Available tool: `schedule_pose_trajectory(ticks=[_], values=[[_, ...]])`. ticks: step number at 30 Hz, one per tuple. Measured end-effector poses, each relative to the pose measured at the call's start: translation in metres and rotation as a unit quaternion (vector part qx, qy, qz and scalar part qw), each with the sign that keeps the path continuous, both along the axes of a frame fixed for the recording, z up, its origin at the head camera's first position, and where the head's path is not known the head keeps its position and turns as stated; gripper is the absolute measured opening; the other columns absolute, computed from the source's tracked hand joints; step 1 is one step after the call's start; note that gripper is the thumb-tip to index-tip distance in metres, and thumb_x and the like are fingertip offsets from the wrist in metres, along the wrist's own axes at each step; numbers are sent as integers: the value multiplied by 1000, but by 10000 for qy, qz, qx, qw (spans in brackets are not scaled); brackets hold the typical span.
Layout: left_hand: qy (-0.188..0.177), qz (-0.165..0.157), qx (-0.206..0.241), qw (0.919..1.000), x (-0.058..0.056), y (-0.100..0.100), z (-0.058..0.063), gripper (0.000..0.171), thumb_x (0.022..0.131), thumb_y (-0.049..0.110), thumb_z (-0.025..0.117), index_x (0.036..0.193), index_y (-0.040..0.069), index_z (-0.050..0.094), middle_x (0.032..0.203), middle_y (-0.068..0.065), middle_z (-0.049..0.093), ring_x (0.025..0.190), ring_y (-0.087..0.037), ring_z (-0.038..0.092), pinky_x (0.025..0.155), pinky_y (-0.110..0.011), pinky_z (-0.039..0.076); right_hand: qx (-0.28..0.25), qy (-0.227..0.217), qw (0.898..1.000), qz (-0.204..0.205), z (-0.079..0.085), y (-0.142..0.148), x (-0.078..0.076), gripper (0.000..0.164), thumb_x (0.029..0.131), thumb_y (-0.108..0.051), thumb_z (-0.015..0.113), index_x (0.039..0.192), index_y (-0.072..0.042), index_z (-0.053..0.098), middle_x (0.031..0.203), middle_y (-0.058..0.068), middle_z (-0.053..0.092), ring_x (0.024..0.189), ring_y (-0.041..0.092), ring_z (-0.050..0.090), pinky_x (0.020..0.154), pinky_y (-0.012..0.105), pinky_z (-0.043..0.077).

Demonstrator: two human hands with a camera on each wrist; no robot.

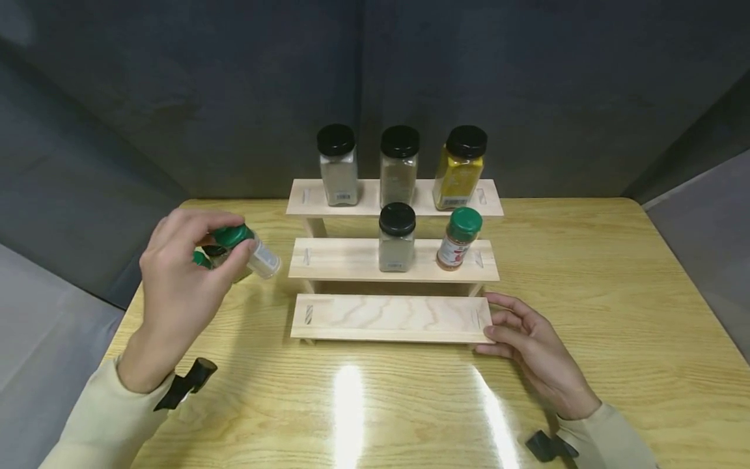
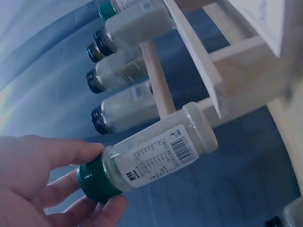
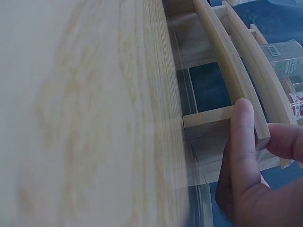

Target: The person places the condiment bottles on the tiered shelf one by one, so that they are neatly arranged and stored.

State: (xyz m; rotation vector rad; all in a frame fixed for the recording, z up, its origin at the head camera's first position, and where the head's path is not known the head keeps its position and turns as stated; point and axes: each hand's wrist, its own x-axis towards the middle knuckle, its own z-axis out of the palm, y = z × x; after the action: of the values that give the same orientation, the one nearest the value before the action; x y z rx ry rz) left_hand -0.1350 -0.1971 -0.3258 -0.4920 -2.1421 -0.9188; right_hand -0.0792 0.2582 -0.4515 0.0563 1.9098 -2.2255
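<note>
Left hand (image 1: 184,273): fingers pinch the green cap (image 2: 97,182) of a tilted jar (image 2: 161,151)
Right hand (image 1: 530,348): fingers grip the bottom shelf (image 1: 392,319) at its right end

The rack (image 1: 392,317) at the centre is smooth, matt wood with swirling grain; the table (image 1: 592,260) along the bottom is glossy and wood-grained. Left of centre, the held jar (image 1: 265,261) is shiny, clear glass or plastic, with a smooth plastic lid (image 1: 231,235). Matt cloth (image 1: 263,78) spans the top.
</note>
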Motion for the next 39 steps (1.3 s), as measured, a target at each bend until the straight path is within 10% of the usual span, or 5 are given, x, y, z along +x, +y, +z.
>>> schedule_pose_trajectory(ticks=[39], values=[[267, -1291, -974, 9865, -32, 59, 14, 24, 90, -1, 89, 111, -3, 78, 110, -18, 72, 99, -39, 62, 84, -47, 53, 49, -98, 9999, -42, 2, -1, 0, 55, 105, 11, 61, 155, 5, 40, 115, 13, 67, 100, 21, 71, 91, 44, 68]])
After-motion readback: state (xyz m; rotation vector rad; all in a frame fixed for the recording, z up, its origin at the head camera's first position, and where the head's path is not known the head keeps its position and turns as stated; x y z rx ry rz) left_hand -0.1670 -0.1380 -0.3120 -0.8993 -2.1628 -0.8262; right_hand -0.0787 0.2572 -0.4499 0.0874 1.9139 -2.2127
